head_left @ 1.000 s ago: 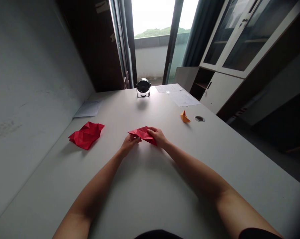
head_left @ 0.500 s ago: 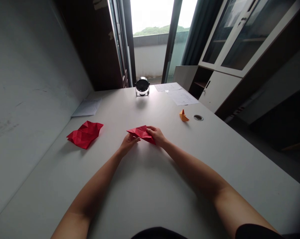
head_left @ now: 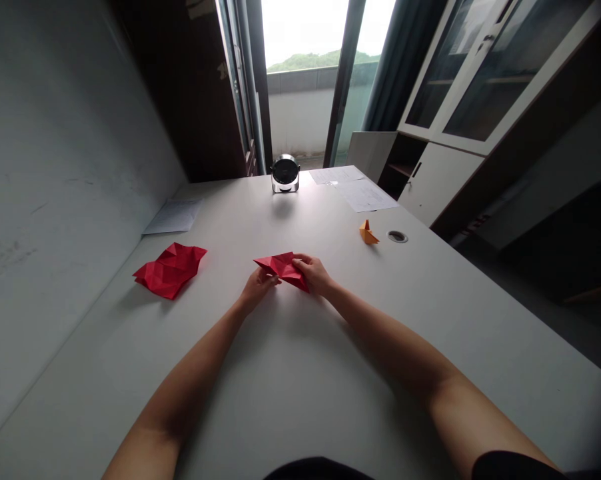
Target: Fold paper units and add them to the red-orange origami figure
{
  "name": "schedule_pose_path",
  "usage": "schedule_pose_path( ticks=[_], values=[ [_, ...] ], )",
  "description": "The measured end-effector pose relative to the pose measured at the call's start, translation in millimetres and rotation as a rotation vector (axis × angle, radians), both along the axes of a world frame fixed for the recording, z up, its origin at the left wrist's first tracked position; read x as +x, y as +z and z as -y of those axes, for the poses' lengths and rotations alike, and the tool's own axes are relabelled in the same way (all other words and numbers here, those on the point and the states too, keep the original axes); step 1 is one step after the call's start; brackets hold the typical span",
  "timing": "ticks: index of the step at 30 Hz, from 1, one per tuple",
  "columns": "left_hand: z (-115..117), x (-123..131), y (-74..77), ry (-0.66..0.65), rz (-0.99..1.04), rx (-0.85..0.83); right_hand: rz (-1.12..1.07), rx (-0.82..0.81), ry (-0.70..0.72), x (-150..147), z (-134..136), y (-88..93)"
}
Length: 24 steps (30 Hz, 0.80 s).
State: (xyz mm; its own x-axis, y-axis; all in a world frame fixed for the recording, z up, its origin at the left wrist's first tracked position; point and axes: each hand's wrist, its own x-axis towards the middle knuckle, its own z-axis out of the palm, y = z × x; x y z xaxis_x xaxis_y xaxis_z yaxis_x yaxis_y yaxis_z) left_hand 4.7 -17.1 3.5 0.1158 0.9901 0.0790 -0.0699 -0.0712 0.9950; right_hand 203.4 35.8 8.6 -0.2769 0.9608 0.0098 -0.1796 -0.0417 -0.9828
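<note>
A partly folded sheet of red origami paper [head_left: 282, 265] is held between my two hands just above the white table. My left hand [head_left: 259, 283] grips its lower left part from beneath, some fingertips hidden under the paper. At the right side my right hand [head_left: 313, 272] pinches it, thumb on top and the other fingers partly out of sight. Creases run across the paper, and one pointed corner sticks out to the left. Another creased red sheet [head_left: 170, 270] lies apart on the table to the left, touched by neither hand.
A small orange folded-paper figure [head_left: 367, 233] stands at the right, beside a round cable hole [head_left: 397, 237]. A black round device on a metal stand [head_left: 285, 175] is at the back. Papers [head_left: 364, 195] lie at the back right, others [head_left: 173, 217] by the left wall.
The lower right corner of the held red paper has shifted slightly left and down, with a tiny movement of my right hand. My left hand has hardly moved.
</note>
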Motion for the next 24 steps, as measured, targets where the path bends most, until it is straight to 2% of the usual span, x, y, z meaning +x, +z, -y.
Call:
schedule_pose_path(
  ticks=[8, 17, 20, 24],
  values=[
    [-1.9, -0.6, -3.4, 0.026, 0.065, -0.013, 0.013, 0.011, -0.001, -0.6, 0.1, 1.0],
    [-1.8, -0.9, -4.4, 0.085, 0.123, -0.046, 0.121, 0.127, 0.076, -1.7, 5.8, 3.1],
    [-1.3, -1.4, -1.5, 0.043, 0.133, -0.048, 0.242, 0.221, 0.028, -1.7, 6.7, 1.6],
    [-0.7, -1.9, 2.8, 0.022, 0.176, -0.064, 0.445, 0.478, -0.134, -2.5, 10.5, 1.8]
  ],
)
